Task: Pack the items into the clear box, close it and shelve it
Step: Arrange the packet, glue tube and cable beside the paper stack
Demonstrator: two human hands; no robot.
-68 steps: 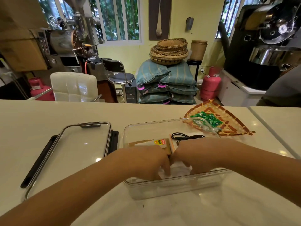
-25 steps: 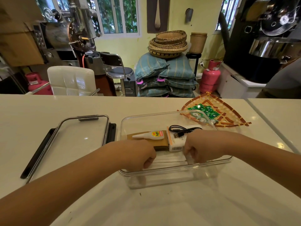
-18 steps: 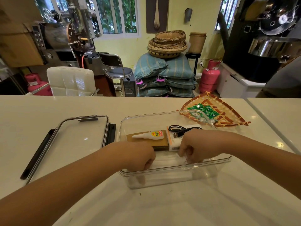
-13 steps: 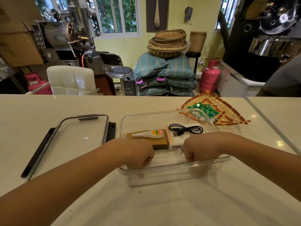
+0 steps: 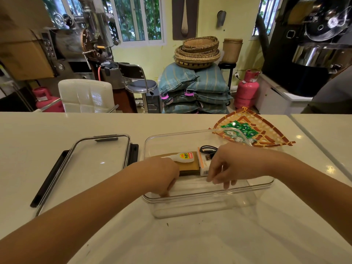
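— Inside the clear plastic box (image 5: 207, 197), near its front wall: the left hand (image 5: 163, 176) is curled, fingers pressing down on something pale and see-through on the floor of the box. What it is I can't make out.

— And the right hand (image 5: 226, 168)?

— Loosely open now, fingers spread and pointing down over that same pale stuff, pinching nothing that I can see. Half a second back it was a closed fist at the near rim, so it has lifted and opened.

— What's packed so far?

— Just behind the hands, a flat brown cardboard packet (image 5: 190, 165) with a small white glue bottle with a yellow and red label (image 5: 182, 157) lying on it, a white box with an orange edge (image 5: 203, 165) touching its right side, and a coiled black USB cable (image 5: 208, 151) beyond. The box itself hasn't shifted on the white bench (image 5: 57, 130).

— What's left?

— I'd say a fair bit. The clear lid with black clips (image 5: 91, 162) lies flat just left of the box, and green packets (image 5: 242, 128) sit on the woven triangular tray (image 5: 270, 136) behind; they may belong inside. Then closing and shelving.
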